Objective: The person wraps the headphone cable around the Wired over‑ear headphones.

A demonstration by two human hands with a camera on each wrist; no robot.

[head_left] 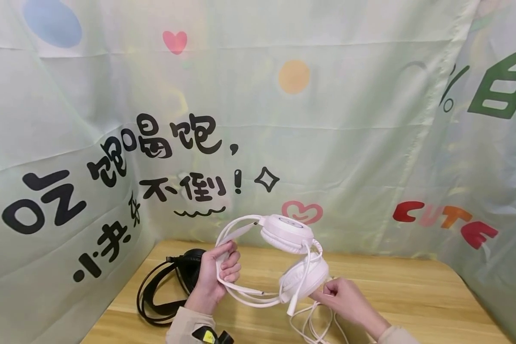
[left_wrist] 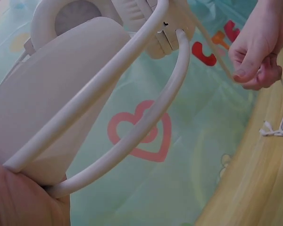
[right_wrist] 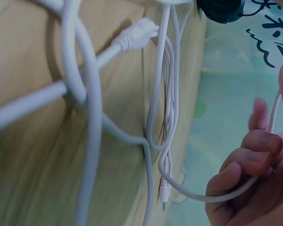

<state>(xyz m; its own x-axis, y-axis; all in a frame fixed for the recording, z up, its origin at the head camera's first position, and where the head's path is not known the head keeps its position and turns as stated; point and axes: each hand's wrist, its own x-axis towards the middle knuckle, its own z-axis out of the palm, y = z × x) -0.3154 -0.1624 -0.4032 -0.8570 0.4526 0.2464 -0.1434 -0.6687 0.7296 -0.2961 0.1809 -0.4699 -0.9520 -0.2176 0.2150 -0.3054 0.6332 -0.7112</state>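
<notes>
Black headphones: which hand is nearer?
Left. In the head view, the left hand, gripping the white headset, is just right of the black headphones; the right hand is farther right, beyond the white headset.

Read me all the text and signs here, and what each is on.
"吃饱喝饱," on the cloth
"小快", one unclear character, then "不倒!" on the cloth
"CUTE" on the cloth
"%" (partly hidden), then "白", on the cloth
Emblem on white headset, yellow wrist label: too small to read

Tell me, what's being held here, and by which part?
The left grip holds the white headphones by the headband; the right grip holds their white cord partway along, near the lower ear cup.
</notes>
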